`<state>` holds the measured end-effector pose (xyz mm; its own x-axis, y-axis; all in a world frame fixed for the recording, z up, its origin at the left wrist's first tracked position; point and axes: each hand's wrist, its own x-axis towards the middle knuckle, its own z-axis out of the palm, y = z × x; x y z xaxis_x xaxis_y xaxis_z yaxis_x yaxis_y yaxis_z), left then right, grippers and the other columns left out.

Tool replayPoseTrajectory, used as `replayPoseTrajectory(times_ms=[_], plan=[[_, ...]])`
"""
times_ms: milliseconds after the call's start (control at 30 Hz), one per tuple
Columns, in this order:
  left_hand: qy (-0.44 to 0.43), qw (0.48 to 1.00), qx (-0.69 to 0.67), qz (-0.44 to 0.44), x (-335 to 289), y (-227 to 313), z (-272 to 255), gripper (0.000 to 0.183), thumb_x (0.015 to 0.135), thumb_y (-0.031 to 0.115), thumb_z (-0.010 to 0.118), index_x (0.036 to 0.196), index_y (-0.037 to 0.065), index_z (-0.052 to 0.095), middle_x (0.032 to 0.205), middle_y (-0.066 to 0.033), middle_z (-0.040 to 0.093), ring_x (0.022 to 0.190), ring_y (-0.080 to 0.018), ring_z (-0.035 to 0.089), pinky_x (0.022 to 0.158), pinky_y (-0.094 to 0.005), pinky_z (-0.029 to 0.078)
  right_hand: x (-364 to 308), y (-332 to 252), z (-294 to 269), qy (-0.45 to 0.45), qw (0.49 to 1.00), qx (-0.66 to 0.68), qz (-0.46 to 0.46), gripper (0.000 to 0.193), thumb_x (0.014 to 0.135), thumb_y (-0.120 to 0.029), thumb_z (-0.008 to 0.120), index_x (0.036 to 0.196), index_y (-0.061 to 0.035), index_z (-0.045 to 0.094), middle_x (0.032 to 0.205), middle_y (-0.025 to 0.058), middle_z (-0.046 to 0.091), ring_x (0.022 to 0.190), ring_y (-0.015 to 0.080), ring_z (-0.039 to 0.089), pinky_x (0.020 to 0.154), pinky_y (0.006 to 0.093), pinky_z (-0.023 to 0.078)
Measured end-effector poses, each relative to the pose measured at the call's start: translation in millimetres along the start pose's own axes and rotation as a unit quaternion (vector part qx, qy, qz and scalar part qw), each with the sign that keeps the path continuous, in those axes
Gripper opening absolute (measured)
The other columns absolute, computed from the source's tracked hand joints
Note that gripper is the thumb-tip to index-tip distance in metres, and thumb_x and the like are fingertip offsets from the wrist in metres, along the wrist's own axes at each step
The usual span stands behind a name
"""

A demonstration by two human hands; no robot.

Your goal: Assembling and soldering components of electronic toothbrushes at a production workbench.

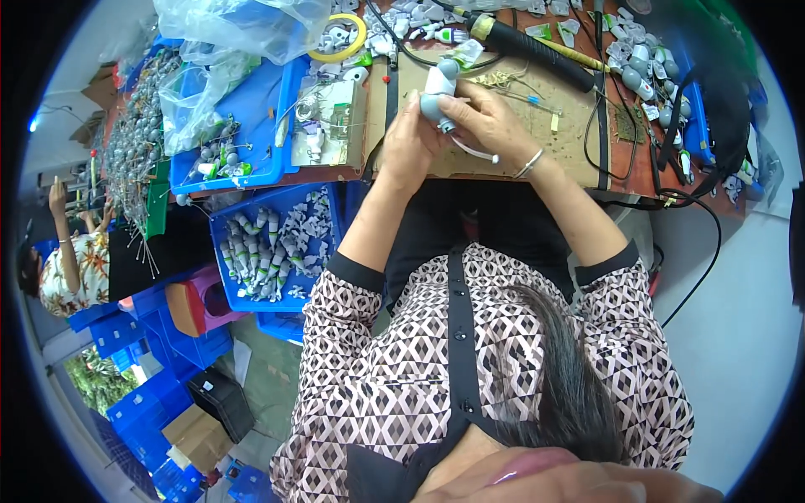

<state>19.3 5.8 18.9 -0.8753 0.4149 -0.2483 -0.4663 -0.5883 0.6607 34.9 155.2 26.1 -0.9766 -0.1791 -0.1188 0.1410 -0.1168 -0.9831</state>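
Over the cardboard-covered part of the bench, both hands are closed around a small white-and-grey plastic device with rounded grey ends. A short white tail hangs from its lower end toward the right. My left hand grips its lower side, and my right hand presses its fingers on the grey part from the right. Part of the device is hidden behind the fingers. Just beyond the right hand lies a thick black rod-shaped tool.
A blue tray at left holds clear plastic bags and grey-ended parts. Below it, a blue crate contains white-and-grey pieces. A yellow ring lies among loose white parts. Black cables hang at right. Another person is at far left.
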Motion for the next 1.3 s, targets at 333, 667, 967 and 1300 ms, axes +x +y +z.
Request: replayPoseTrajectory(times_ms=[333,667,967,1300], plan=[[-0.002,0.979,0.185,0.081,5,19,-24,0.051,0.104,0.037,0.026,0.129,-0.005,0.042,0.110,-0.0208,0.062,0.085,-0.0227,0.067,0.072,-0.0291,0.056,-4,-17,-11,0.115,0.882,-0.423,-0.176,0.042,0.082,-0.035,0.070,0.107,-0.0017,0.063,0.088,0.0125,0.068,0.077,0.0215,0.066,0.069,0.0310,0.051],[-0.025,0.982,0.177,0.054,1,22,-27,0.045,0.103,0.035,0.041,0.126,-0.003,0.049,0.108,-0.0141,0.064,0.085,-0.0174,0.065,0.070,-0.0267,0.054,-8,1,-22,0.041,0.968,-0.243,-0.055,0.041,0.090,-0.032,0.065,0.116,-0.0009,0.059,0.096,0.0034,0.064,0.081,0.0090,0.058,0.070,0.0250,0.046],[-0.041,0.980,0.168,0.103,5,17,-20,0.039,0.102,0.031,0.046,0.126,0.001,0.055,0.109,-0.0081,0.064,0.096,-0.0143,0.062,0.087,-0.0289,0.050,-19,-4,-14,-0.080,0.992,0.076,0.067,0.043,0.095,-0.030,0.058,0.127,-0.0026,0.051,0.098,0.0037,0.060,0.084,0.0096,0.058,0.074,0.0237,0.048],[-0.102,0.971,0.194,0.099,2,24,-13,0.041,0.103,0.030,0.042,0.129,0.000,0.051,0.118,-0.0158,0.063,0.111,-0.0202,0.060,0.098,-0.0336,0.046,-22,-4,-15,-0.113,0.967,0.175,0.150,0.050,0.095,-0.031,0.058,0.133,-0.0003,0.046,0.105,0.0103,0.063,0.085,0.0164,0.066,0.060,0.0245,0.053]])
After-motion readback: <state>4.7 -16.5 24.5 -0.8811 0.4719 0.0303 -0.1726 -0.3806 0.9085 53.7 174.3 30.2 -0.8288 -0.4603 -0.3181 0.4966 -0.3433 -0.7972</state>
